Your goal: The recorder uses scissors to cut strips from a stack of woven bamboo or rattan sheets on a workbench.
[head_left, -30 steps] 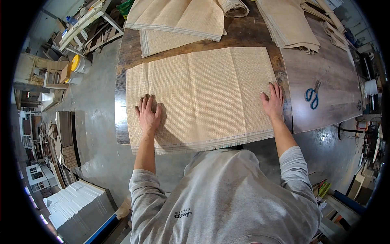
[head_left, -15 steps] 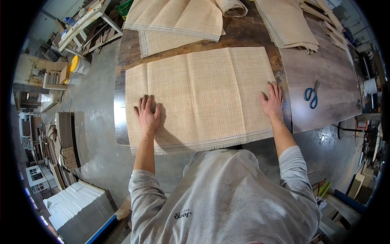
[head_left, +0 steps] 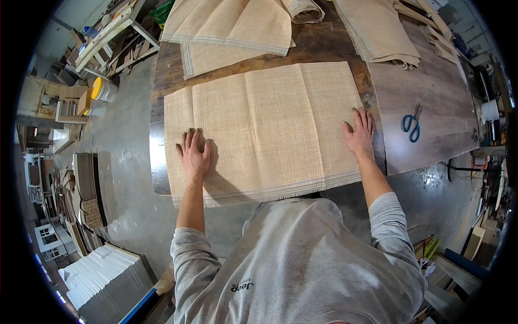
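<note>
On the floor at left stands a white, yellow-topped bucket (head_left: 110, 93), its contents hidden. The left hand (head_left: 195, 155) lies flat, fingers slightly spread, gripping nothing, on coarse tan cloth (head_left: 275, 129), a creased rectangle with a fringed near edge, across the dark wooden table (head_left: 334, 43). The right hand (head_left: 359, 135) presses likewise near its right edge; farther right lie blue-handled scissors (head_left: 413, 127).

– What's worn on the torso?
– A loose grey cloth sweatshirt (head_left: 318, 243), marked with faint dark spots. Small black lettered print (head_left: 243, 285) placed on its left side.
– Sleeves?
– Grey left sleeve (head_left: 193, 259) and grey right sleeve (head_left: 389, 224) both pushed up, bunched in folds. Forearms (head_left: 191, 208) exposed, left hand (head_left: 194, 156) and right hand (head_left: 360, 136) bare.
</note>
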Tool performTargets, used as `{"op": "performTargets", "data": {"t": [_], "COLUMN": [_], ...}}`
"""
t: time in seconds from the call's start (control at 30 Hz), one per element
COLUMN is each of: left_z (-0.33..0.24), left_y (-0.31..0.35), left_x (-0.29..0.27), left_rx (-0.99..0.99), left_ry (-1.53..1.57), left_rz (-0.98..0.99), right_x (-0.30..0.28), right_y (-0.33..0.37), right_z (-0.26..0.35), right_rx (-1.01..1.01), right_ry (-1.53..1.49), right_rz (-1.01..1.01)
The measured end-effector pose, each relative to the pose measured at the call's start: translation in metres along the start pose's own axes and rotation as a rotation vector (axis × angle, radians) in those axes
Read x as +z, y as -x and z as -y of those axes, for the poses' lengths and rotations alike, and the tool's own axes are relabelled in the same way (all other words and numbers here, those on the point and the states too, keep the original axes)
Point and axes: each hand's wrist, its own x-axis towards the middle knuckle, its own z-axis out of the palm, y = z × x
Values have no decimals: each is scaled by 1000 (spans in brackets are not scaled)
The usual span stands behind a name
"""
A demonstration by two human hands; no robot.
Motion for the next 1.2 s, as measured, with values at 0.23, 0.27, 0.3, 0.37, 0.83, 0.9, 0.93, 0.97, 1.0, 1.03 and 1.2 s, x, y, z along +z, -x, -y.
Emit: {"op": "performTargets", "data": {"t": [0.23, 0.27, 0.3, 0.37, 0.83, 0.9, 0.93, 0.97, 1.0, 1.03, 1.2], "left_z": [1, 1, 1, 0, -2, -1, -1, -1, -1, -1, -1], "left_y": [0, 0, 0, 0, 1, 1, 1, 1, 1, 1, 1], "left_x": [1, 1, 1, 1, -1, -1, -1, -1, -1, -1, 0], "left_rx": [-8, -10, -12, -14, -20, -15, -15, -16, -16, -15, -30], "left_ry": [-10, -10, -10, -8, -21, -19, -18, -20, -22, -21, 8], "left_rz": [8, 10, 13, 13, 16, 9, 9, 11, 14, 15, 28], "right_x": [-1, -1, -1, -2, -7, -6, -6, -6, -6, -7, -4], "right_y": [1, 1, 1, 0, 0, 0, 0, 0, 1, 1, 1], "right_z": [1, 1, 1, 0, 4, 4, 4, 4, 4, 5, 3], "right_rx": [-7, -9, -9, -6, 51, 50, 42, 33, 34, 30, 19], "right_ry": [-29, -27, -27, -25, -2, -4, -4, -3, -3, 0, 18], "right_rz": [-14, -12, -13, 2, 88, 85, 72, 60, 60, 57, 36]}}
